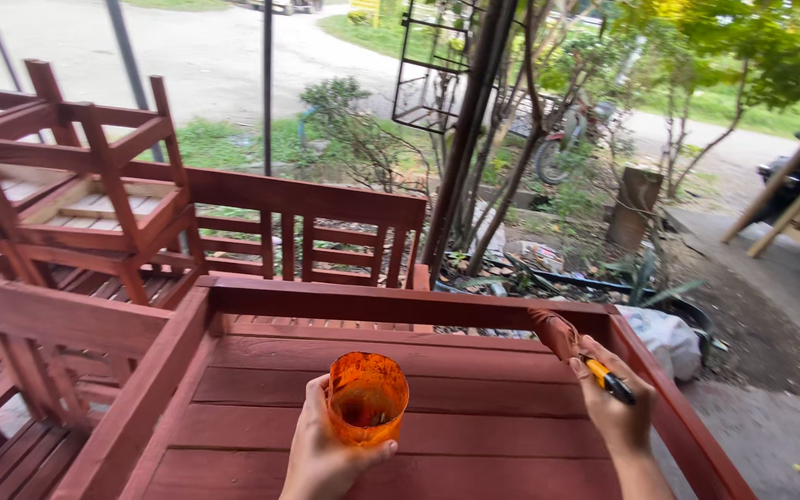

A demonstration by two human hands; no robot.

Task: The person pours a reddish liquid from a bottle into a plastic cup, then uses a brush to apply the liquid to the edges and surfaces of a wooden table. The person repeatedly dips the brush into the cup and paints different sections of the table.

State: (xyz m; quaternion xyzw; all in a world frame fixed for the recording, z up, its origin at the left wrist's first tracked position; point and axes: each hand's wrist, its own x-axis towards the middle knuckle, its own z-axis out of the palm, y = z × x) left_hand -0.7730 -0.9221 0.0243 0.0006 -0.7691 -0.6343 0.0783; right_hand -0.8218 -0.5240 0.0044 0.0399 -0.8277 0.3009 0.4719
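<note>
Step in hand: you look to be staining the red-brown wooden frame [400, 306], with the roller laid on its top rail near the right corner.
Left hand [321, 454]: clenched around an orange plastic cup [368, 396], held upright over the slats; a dark pool of stain sits in its bottom.
Right hand [615, 407]: grasping the yellow-and-black handle of a small paint roller [556, 331] (its sleeve is soaked red-brown).
Next move: probably a reload from the cup, so keep the cup level and bring the roller across without dripping.
Surface: wide planks [400, 421], evenly coloured, inside raised rails.
Surroundings: outdoors; stacked stained chairs [76, 185] to your left, shrubs, a gravel road beyond, and a motorbike [567, 134] among the trees.
</note>
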